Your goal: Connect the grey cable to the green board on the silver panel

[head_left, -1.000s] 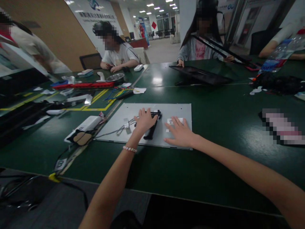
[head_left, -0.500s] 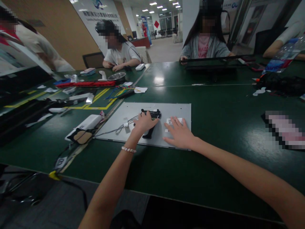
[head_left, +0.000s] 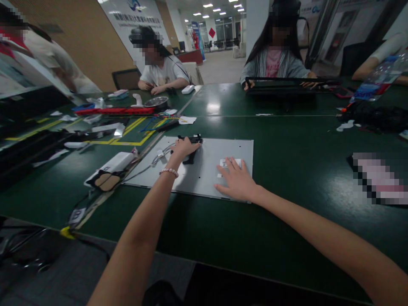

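A flat pale grey panel [head_left: 212, 159] lies on the green table in front of me. Over its left half, my left hand [head_left: 184, 148] is closed around a black T-shaped part [head_left: 190, 159]; its crossbar shows past the fingers, the rest of the grip is hidden. Thin grey cables [head_left: 153, 163] run from near that part toward the panel's left edge. My right hand [head_left: 239, 180] lies flat with fingers spread on the panel's right side, partly over a white label [head_left: 227, 162]. A beaded bracelet [head_left: 169, 172] circles my left wrist.
Left of the panel lies a white box-shaped device [head_left: 110, 168] with cables. Farther left are black frames [head_left: 41, 148] and a red strip [head_left: 117, 111]. A phone [head_left: 379, 178] lies at the right. Across the table, a person holds a black frame [head_left: 283, 80]; a bottle [head_left: 372, 85] stands nearby.
My left hand has moved left and slightly away from me with the black part, baring more of the panel's middle. My right hand stays spread on the panel.
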Motion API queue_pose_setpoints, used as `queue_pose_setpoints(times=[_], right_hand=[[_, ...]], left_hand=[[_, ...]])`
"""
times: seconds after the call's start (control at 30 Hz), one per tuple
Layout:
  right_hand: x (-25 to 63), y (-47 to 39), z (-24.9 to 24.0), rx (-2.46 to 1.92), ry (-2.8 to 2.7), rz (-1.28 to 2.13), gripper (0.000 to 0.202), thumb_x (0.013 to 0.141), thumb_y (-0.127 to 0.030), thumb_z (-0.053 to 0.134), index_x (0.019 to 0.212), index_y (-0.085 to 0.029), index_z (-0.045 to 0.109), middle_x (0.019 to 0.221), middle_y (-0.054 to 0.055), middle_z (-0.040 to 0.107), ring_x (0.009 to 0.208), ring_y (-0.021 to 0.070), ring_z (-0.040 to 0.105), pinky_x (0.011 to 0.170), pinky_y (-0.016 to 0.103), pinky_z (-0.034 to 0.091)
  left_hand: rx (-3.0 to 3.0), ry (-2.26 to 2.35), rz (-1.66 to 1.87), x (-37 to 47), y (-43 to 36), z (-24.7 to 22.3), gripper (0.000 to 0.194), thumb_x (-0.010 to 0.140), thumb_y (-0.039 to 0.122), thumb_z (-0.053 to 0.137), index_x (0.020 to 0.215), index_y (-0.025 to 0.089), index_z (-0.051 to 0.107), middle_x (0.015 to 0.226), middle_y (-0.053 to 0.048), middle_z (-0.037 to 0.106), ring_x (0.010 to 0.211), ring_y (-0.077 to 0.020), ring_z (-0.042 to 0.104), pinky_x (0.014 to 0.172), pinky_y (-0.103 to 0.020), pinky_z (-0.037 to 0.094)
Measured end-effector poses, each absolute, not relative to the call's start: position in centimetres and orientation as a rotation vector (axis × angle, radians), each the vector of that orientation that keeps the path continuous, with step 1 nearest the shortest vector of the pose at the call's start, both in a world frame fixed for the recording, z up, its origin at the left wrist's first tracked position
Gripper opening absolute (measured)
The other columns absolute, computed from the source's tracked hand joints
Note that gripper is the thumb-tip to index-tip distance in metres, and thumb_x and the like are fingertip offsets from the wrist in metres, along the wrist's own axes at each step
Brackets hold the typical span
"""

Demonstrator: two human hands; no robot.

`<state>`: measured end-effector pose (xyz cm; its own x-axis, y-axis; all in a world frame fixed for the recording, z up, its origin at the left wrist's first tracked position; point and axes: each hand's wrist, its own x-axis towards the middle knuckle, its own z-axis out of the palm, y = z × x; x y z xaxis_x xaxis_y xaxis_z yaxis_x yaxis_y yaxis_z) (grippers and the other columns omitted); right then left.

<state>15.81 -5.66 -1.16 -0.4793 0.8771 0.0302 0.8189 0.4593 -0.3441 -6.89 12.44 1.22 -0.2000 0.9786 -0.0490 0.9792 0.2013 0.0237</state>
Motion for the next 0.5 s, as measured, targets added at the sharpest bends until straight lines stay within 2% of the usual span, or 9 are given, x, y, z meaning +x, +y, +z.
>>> queue_pose_setpoints(times=[0.13,0.23,0.33,0.5], right_hand=[[15.8,-5.7,-0.9,-1.473,-2.507,0.434,0.083,0.093,-0.070,0.024,0.156,-0.016,0.028,0.164,0.020,0.011,0.151,0.0366,0.002,0.116,0.061,0.005],[15.8,-5.7,-0.8,-1.481,-2.512,0.431,0.081,0.094,-0.069,0.027,0.156,-0.016,0.028,0.165,0.019,0.011,0.151,0.0361,0.001,0.117,0.061,0.005],[15.8,-5.7,-0.9,-1.481,-2.515,0.428,0.080,0.094,-0.068,0.027,0.156,-0.017,0.028,0.165,0.019,0.010,0.151,0.0359,0.001,0.117,0.061,0.004],[15.9,-5.7,-0.7,-1.466,-2.513,0.435,0.082,0.094,-0.069,0.023,0.156,-0.016,0.027,0.164,0.020,0.010,0.151,0.0358,0.002,0.117,0.061,0.004]], left_hand=[[1.999,2.361,0.003,-7.3,12.4,0.7,0.078,0.084,0.067,0.046,0.136,0.010,0.049,0.142,-0.028,0.048,0.134,-0.0434,0.040,0.107,-0.063,0.030],[2.060,2.344,0.080,-8.1,11.9,0.7,0.079,0.087,0.069,0.039,0.141,0.011,0.045,0.144,-0.026,0.047,0.138,-0.0428,0.035,0.107,-0.063,0.031],[2.209,2.391,0.152,-10.1,10.9,1.5,0.072,0.091,0.063,0.035,0.144,0.014,0.042,0.148,-0.022,0.043,0.141,-0.0398,0.031,0.108,-0.062,0.030],[2.218,2.437,-0.156,-16.9,9.2,3.4,0.057,0.091,0.050,0.050,0.134,0.013,0.053,0.140,-0.019,0.054,0.128,-0.0371,0.047,0.104,-0.059,0.034]])
